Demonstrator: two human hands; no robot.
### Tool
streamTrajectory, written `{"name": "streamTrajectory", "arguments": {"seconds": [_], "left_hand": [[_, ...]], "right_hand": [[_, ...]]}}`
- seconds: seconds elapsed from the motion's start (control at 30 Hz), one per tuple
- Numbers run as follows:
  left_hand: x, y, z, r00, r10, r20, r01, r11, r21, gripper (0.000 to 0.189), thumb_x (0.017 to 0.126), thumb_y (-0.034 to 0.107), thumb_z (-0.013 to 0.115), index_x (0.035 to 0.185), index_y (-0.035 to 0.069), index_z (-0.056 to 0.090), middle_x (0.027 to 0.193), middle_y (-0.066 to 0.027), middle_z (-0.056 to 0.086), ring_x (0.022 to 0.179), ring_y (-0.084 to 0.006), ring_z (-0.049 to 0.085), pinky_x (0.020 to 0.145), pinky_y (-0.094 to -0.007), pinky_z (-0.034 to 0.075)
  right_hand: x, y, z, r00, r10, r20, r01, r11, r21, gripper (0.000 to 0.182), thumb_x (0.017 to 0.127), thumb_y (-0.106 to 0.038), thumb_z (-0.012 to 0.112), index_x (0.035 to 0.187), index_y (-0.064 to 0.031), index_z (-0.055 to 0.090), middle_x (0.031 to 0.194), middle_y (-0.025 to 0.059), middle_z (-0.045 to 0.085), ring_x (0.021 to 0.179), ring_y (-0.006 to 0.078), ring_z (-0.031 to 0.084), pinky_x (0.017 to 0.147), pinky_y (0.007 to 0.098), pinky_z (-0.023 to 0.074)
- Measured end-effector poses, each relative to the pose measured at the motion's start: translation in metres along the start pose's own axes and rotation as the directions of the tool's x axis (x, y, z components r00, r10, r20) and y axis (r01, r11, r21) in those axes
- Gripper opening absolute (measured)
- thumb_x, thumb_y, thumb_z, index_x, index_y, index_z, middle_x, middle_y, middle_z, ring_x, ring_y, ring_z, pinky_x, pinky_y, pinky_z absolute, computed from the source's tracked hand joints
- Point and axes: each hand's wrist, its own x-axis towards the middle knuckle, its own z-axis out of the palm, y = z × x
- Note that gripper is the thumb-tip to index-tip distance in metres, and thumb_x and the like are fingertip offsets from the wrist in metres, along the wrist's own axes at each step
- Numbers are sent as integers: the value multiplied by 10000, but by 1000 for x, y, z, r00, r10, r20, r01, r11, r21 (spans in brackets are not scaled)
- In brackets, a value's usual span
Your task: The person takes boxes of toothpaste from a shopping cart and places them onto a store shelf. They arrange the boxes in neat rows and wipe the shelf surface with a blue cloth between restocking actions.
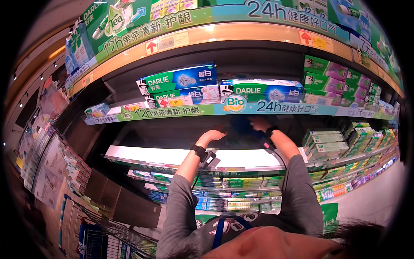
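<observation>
Both my hands reach in under a shelf, over a white shelf board [239, 157] with a dark back panel [161, 132]. My left hand [213, 135] is bent at the wrist near that panel; its fingers are mostly hidden, and nothing shows in it. To its right, my right hand [260, 123] grips a dark blue cloth-like thing [241, 125], dim and blurred against the panel. Each wrist carries a black strap [199, 151] with a small device and a cable.
Darlie toothpaste boxes [178, 79] stand on the shelf above, behind its printed front strip [284, 107]. Stacked cartons [326, 144] stand at the right end of my shelf. More toothpaste boxes [242, 182] fill the lower shelves. A wire shopping cart [93, 241] stands at lower left.
</observation>
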Motion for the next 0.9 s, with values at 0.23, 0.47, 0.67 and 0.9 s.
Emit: {"name": "streamTrajectory", "arguments": {"seconds": [0.23, 0.47, 0.67, 0.9], "left_hand": [[9, 25, 21, 993, -116, 6, 116, 993, -31, 627, 780, 388, 551, 1311, 127, 344, 1270, -225, 389, 1171, -356, 384, 977, -390, 321], [-26, 133, 77, 996, 81, -34, -84, 993, -83, 636, 719, 395, 597, 1291, 218, 382, 1230, -244, 391, 1089, -380, 453, 924, -399, 379], [-28, 192, 117, 988, 150, -32, -149, 988, 35, 604, 688, 253, 609, 1262, 241, 425, 1218, -280, 394, 1042, -383, 477, 888, -395, 406], [-17, 218, 102, 990, -72, 125, 50, 984, 168, 764, 620, 234, 688, 1309, 261, 360, 1254, -272, 340, 1109, -356, 445, 932, -360, 390]], "right_hand": [[-68, -100, -49, 858, -385, 338, 324, 919, 225, 526, 727, -79, 523, 1212, -263, 436, 1035, 181, 547, 944, 358, 538, 770, 423, 443], [-151, -21, -76, 897, -22, 442, -46, 989, 143, 590, 743, -186, 554, 1289, -276, 352, 1154, 241, 460, 1078, 385, 456, 876, 428, 405], [-197, -20, -68, 818, 298, 492, -325, 945, -32, 702, 763, -370, 534, 1371, -250, 204, 1302, 358, 235, 1233, 494, 198, 1008, 485, 225], [-186, -31, -77, 718, 406, 565, -439, 894, -85, 710, 793, -273, 430, 1396, -208, 61, 1340, 346, 157, 1256, 493, 138, 1003, 520, 201]]}}
